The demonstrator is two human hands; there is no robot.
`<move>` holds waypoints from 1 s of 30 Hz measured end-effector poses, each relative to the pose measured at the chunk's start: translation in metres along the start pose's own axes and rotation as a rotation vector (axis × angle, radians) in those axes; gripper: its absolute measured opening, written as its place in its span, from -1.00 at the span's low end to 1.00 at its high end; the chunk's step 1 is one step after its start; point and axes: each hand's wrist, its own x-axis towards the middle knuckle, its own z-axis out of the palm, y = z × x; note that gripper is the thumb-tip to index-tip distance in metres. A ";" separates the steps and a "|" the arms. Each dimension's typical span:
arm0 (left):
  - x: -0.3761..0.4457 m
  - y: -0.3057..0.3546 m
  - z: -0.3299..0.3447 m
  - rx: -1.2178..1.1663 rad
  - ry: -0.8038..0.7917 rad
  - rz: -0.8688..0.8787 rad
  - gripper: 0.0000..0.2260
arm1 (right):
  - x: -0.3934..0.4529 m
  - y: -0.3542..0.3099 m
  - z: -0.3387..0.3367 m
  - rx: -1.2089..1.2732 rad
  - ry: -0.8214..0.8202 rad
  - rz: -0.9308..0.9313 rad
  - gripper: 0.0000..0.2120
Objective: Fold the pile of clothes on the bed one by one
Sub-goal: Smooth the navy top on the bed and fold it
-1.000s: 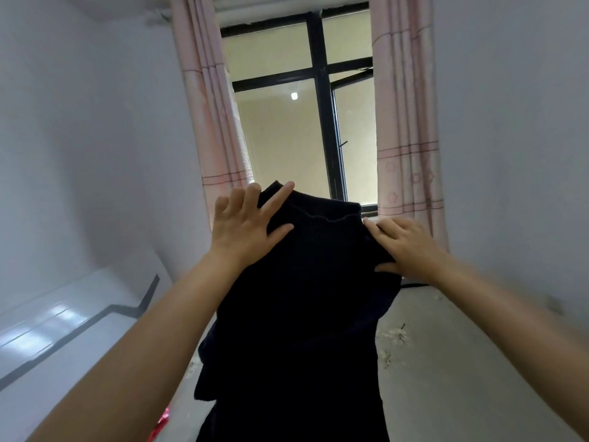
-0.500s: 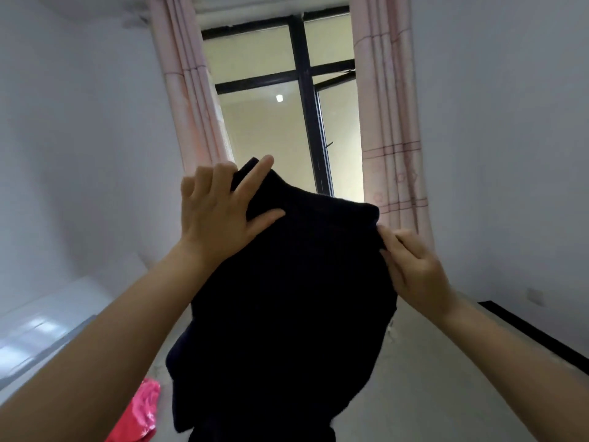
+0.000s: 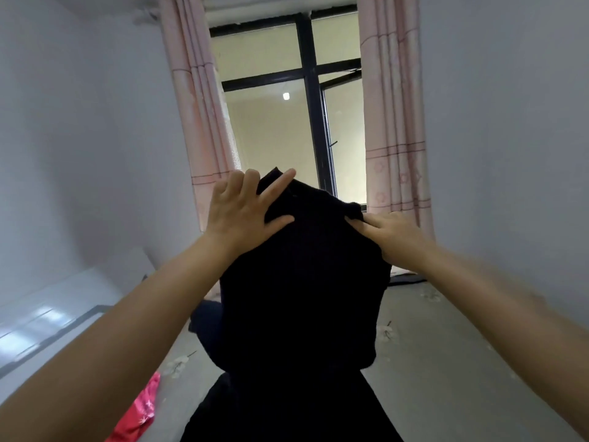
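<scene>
A dark, nearly black garment [image 3: 302, 298] hangs in the air in front of me, its lower part trailing down to the bed [image 3: 446, 378]. My left hand [image 3: 239, 215] holds its top left corner, with index finger and thumb spread over the front and the other fingers behind the cloth. At the top right corner, my right hand [image 3: 392, 237] pinches the cloth with its fingers curled into the fabric. The garment hides the bed's middle.
A red garment [image 3: 140, 409] lies on the grey flowered sheet at lower left. A white glossy headboard [image 3: 47, 314] runs along the left. Behind stand a dark-framed window [image 3: 306, 122] and pink curtains [image 3: 395, 122]. A dark strip [image 3: 404, 279] lies at the bed's far right.
My right hand has risen a little, closer to the level of my left, and the top edge is shorter between them. Both hands keep their hold. More of the bed shows.
</scene>
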 end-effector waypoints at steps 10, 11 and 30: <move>0.008 0.037 -0.019 -0.195 -0.191 -0.171 -0.45 | 0.029 -0.040 -0.016 1.066 -0.089 1.084 -0.77; 0.005 0.034 -0.022 -0.190 -0.269 -0.189 -0.45 | 0.029 -0.045 -0.014 1.058 -0.034 1.139 -0.73; -0.128 0.102 -0.045 -0.318 -0.240 -0.046 -0.42 | -0.130 -0.059 -0.060 -0.180 0.079 0.050 -0.55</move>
